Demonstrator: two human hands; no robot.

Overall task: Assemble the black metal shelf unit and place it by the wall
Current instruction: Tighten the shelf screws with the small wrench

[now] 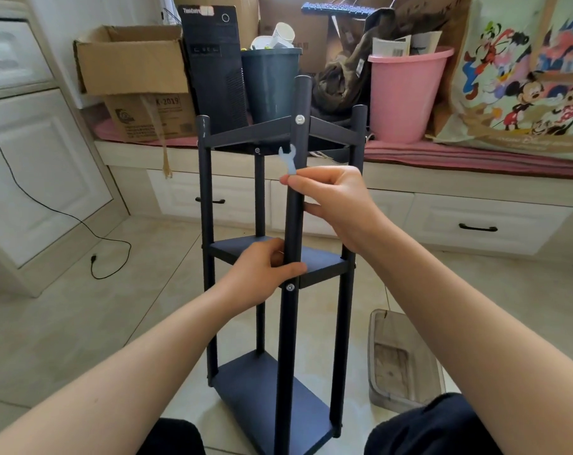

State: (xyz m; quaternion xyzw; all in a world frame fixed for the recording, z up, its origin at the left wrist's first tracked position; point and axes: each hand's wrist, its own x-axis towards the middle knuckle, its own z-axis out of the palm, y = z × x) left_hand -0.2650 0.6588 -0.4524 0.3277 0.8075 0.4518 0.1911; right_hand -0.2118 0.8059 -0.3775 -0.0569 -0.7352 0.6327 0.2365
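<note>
Shelf unit [280, 261] stands upright on the floor, its near post gripped by the left hand [262, 267]. A small wrench [289, 160] is pinched by the right hand [336, 201]; bolt tightening seems underway, the top bolt [299, 119] likely next.

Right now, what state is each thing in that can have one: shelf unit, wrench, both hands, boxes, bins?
shelf unit: upright on the floor, three shelves bolted to the posts
left hand: grips the near post at the middle shelf
right hand: pinches the wrench
wrench: held upright, off any bolt
cardboard box: flaps open
pink bin: holds papers
</note>
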